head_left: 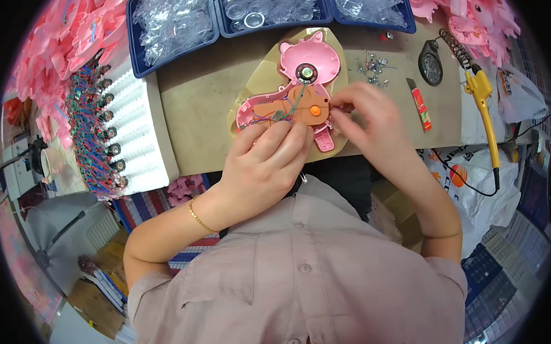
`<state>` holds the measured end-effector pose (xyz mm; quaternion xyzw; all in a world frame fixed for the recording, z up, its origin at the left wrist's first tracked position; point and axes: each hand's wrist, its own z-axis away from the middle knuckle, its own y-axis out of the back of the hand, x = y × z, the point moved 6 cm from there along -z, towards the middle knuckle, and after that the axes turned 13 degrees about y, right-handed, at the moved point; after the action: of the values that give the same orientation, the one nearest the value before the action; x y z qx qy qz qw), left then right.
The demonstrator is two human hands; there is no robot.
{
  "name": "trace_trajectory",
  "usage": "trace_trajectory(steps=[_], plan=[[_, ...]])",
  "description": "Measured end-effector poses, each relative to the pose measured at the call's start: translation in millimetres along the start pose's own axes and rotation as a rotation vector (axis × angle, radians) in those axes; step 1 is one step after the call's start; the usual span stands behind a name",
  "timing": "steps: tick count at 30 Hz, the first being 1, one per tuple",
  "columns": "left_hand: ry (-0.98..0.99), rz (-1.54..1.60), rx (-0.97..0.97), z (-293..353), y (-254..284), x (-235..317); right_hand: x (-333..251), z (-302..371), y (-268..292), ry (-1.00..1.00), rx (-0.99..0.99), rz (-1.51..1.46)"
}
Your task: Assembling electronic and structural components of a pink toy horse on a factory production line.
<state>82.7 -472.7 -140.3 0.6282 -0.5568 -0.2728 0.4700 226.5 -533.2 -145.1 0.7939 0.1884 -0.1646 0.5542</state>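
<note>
A pink animal-shaped toy shell half lies open side up on a tan tray. Inside its body sits an orange-brown plastic gearbox with an orange round knob. A small round speaker is set in the head, and a green wire runs down from it. My left hand is closed on the near edge of the shell, its fingertips beside red and blue wires. Thumb and forefinger of my right hand pinch at the shell's right edge; what lies between them is hidden.
Blue bins of clear plastic parts line the far edge. Loose screws, a red box cutter and a yellow soldering iron on its coiled stand are at right. Left, a white foam tray holds wired speakers near piled pink shells.
</note>
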Motion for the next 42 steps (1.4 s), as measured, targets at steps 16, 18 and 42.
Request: trace_trajectory(steps=[16, 18, 42], plan=[[0.001, 0.032, -0.006, 3, -2, 1, -8, 10, 0, 0.075, 0.108, 0.047], [-0.002, 0.043, -0.013, 3, -3, 2, -16, 6, 3, 0.205, 0.041, 0.153], [0.064, 0.301, -0.164, 19, 17, -16, 65, -139, -5, 0.128, -0.027, 0.406]])
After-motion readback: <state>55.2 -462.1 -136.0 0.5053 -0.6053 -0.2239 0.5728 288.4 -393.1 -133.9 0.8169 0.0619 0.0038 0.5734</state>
